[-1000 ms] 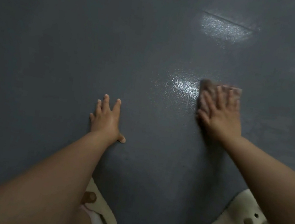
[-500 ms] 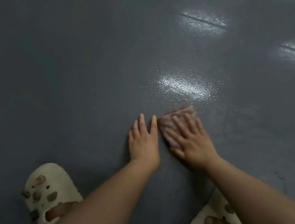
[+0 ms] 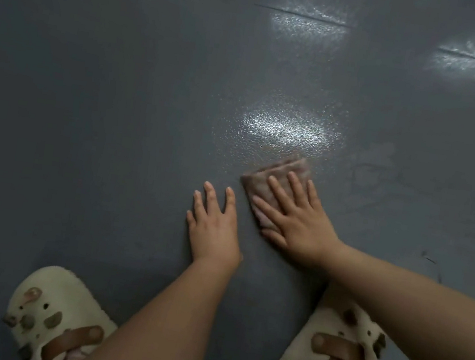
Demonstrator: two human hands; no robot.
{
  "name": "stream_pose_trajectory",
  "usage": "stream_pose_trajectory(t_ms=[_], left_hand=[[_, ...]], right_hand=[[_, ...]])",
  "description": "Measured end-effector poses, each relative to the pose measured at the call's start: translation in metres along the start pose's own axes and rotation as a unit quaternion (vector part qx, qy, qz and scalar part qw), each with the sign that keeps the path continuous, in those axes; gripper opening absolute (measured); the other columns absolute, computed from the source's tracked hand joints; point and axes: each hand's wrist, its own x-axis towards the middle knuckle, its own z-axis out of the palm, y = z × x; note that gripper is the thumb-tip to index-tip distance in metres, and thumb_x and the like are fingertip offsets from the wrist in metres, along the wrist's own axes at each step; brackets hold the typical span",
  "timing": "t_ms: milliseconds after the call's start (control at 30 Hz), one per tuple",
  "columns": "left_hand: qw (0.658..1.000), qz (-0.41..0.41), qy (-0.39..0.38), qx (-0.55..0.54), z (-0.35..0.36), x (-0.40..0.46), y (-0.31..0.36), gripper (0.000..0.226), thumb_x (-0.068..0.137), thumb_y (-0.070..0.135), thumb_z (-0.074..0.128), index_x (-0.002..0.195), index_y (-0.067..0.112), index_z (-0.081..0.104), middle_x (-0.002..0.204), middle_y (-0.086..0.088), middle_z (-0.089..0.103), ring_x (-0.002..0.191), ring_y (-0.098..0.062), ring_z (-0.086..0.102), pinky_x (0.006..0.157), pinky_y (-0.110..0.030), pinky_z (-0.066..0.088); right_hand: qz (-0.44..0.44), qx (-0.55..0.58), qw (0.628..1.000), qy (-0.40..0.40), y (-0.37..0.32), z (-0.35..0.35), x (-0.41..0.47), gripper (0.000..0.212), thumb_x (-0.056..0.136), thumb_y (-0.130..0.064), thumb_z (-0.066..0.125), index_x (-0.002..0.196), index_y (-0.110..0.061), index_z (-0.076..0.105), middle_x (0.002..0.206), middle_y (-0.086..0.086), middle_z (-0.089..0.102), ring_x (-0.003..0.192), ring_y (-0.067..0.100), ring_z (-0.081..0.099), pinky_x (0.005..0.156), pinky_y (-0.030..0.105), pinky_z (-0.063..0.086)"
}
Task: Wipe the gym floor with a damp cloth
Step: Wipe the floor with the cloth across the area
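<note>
A folded pinkish-brown cloth [image 3: 263, 183] lies flat on the dark grey gym floor [image 3: 104, 100], just below a bright wet-looking reflection. My right hand [image 3: 295, 218] presses on the cloth with fingers straight and spread, covering its lower right part. My left hand [image 3: 214, 225] rests flat on the bare floor right beside the cloth's left edge, fingers straight and holding nothing.
My two feet in cream clogs with brown straps stand near the bottom: the left clog [image 3: 58, 316] and the right clog [image 3: 327, 354]. A thin floor seam [image 3: 302, 15] runs across the far floor. Faint smears [image 3: 374, 174] mark the floor right of the cloth.
My right hand has slid the cloth from the far right back toward me and leftward, up to my left hand. The view has shifted, so both clogs now show.
</note>
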Motion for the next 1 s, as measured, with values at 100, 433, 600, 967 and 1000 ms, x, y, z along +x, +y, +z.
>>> stream_pose_trajectory(t_ms=[100, 433, 600, 967, 1000], left_hand=[[1.000, 0.000, -0.003, -0.001, -0.001, -0.001, 0.000, 0.125, 0.067, 0.039, 0.083, 0.151, 0.022, -0.009, 0.156, -0.015, -0.019, 0.145, -0.034, -0.006, 0.116, -0.044, 0.013], [1.000, 0.000, 0.001, -0.008, -0.001, -0.001, 0.000, 0.127, 0.065, 0.039, 0.084, 0.151, 0.023, -0.007, 0.156, -0.015, -0.018, 0.145, -0.035, -0.007, 0.117, -0.044, 0.012], [1.000, 0.002, 0.008, -0.003, -0.001, -0.001, 0.000, 0.126, 0.065, 0.040, 0.084, 0.151, 0.023, -0.006, 0.156, -0.014, -0.017, 0.145, -0.034, -0.006, 0.116, -0.044, 0.013], [1.000, 0.000, 0.010, -0.011, -0.002, 0.000, 0.001, 0.126, 0.065, 0.037, 0.085, 0.151, 0.022, -0.005, 0.156, -0.014, -0.017, 0.145, -0.034, -0.007, 0.116, -0.044, 0.012], [1.000, 0.000, 0.011, -0.010, -0.001, 0.000, 0.001, 0.126, 0.064, 0.038, 0.085, 0.151, 0.023, -0.005, 0.156, -0.014, -0.017, 0.145, -0.034, -0.006, 0.116, -0.044, 0.013]], right_hand=[[-0.028, -0.036, 0.999, 0.023, 0.051, 0.004, -0.011, 0.057, 0.087, -0.056, 0.033, 0.139, -0.035, 0.034, 0.149, 0.010, 0.035, 0.137, 0.041, 0.023, 0.112, 0.054, 0.014], [0.408, 0.142, 0.902, 0.009, 0.003, -0.014, 0.038, 0.063, 0.096, -0.056, 0.026, 0.150, -0.038, -0.001, 0.159, 0.007, -0.013, 0.143, 0.039, -0.015, 0.111, 0.058, -0.011], [0.091, 0.063, 0.994, -0.021, -0.039, -0.001, -0.007, 0.062, 0.084, -0.057, 0.031, 0.138, -0.033, 0.047, 0.148, 0.013, 0.039, 0.134, 0.046, 0.032, 0.106, 0.065, 0.023], [0.412, 0.145, 0.899, -0.024, 0.013, -0.017, -0.005, 0.064, 0.097, -0.054, 0.027, 0.149, -0.037, -0.007, 0.158, 0.002, -0.019, 0.143, 0.033, -0.020, 0.113, 0.056, -0.009], [0.408, 0.153, 0.900, -0.024, -0.007, -0.016, -0.003, 0.066, 0.097, -0.054, 0.027, 0.149, -0.036, -0.009, 0.157, 0.003, -0.020, 0.143, 0.035, -0.020, 0.112, 0.056, -0.009]])
